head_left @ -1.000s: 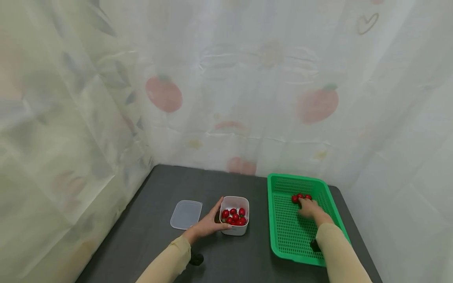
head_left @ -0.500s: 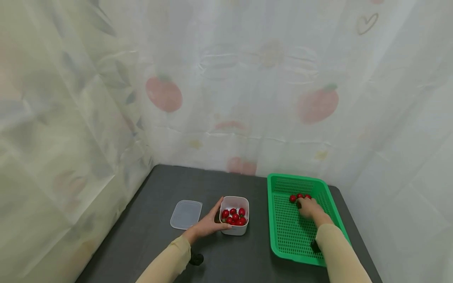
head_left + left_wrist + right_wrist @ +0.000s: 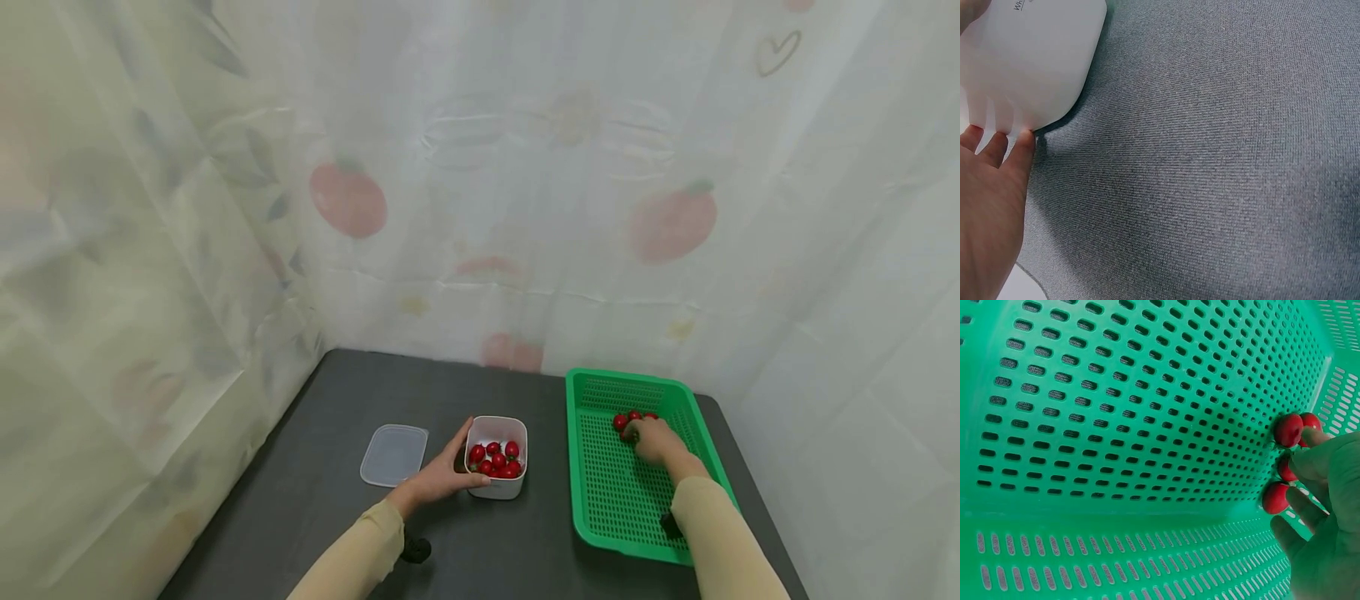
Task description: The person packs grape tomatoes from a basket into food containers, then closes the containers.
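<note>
My left hand (image 3: 442,477) grips a white plastic food container (image 3: 498,487), thumb along its front and fingers at its left side. Up close, the left wrist view has the fingertips of the left hand (image 3: 988,206) against the container's white wall (image 3: 1041,62). Several red cherry tomatoes (image 3: 498,460) lie inside. At the right, my right hand (image 3: 660,442) reaches down into a green perforated basket (image 3: 573,467). Thumb and forefinger pinch a cherry tomato (image 3: 1285,469), partly hidden by the hand. Other cherry tomatoes (image 3: 1288,430) lie close around the fingertips.
A translucent square lid (image 3: 393,456) lies on the dark table (image 3: 360,383), left of the container. A small black object (image 3: 416,550) shows beside the left wrist. Printed sheeting (image 3: 480,167) hangs behind and along both sides of the table.
My right hand's fingers have shifted slightly among the tomatoes, and a tomato at the fingertips has come into view. The leftmost tomatoes moved a little left. The left hand and container stay put.
</note>
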`<action>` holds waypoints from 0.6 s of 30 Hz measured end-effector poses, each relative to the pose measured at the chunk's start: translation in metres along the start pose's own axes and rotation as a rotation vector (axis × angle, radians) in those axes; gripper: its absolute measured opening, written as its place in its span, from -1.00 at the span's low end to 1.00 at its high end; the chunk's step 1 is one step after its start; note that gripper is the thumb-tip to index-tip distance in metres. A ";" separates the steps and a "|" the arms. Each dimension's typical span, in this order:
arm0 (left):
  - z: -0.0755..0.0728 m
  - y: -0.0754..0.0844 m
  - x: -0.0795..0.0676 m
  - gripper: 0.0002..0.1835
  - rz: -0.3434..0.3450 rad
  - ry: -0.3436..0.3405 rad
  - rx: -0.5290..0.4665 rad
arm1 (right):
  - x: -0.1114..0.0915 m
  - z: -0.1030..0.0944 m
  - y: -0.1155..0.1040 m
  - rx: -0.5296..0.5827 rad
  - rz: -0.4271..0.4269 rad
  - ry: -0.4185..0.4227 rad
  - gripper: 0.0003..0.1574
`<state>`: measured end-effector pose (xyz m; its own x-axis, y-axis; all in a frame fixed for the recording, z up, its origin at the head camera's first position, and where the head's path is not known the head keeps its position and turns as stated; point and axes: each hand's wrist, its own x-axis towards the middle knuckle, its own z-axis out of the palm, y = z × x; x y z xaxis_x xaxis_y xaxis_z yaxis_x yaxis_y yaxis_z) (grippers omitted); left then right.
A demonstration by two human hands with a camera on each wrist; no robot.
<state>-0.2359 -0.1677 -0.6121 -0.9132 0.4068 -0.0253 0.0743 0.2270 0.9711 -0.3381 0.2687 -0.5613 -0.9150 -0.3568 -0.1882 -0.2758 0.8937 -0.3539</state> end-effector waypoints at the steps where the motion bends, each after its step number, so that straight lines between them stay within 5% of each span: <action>1: 0.000 0.000 0.000 0.20 0.000 -0.001 -0.002 | 0.000 0.000 0.000 -0.001 0.002 0.002 -0.32; 18: 0.001 0.000 0.000 0.20 -0.004 -0.006 -0.018 | 0.012 0.012 0.006 -0.006 -0.018 -0.050 -0.49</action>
<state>-0.2354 -0.1669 -0.6119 -0.9112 0.4109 -0.0306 0.0633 0.2132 0.9750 -0.3472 0.2668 -0.5766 -0.8940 -0.3862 -0.2272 -0.2942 0.8884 -0.3525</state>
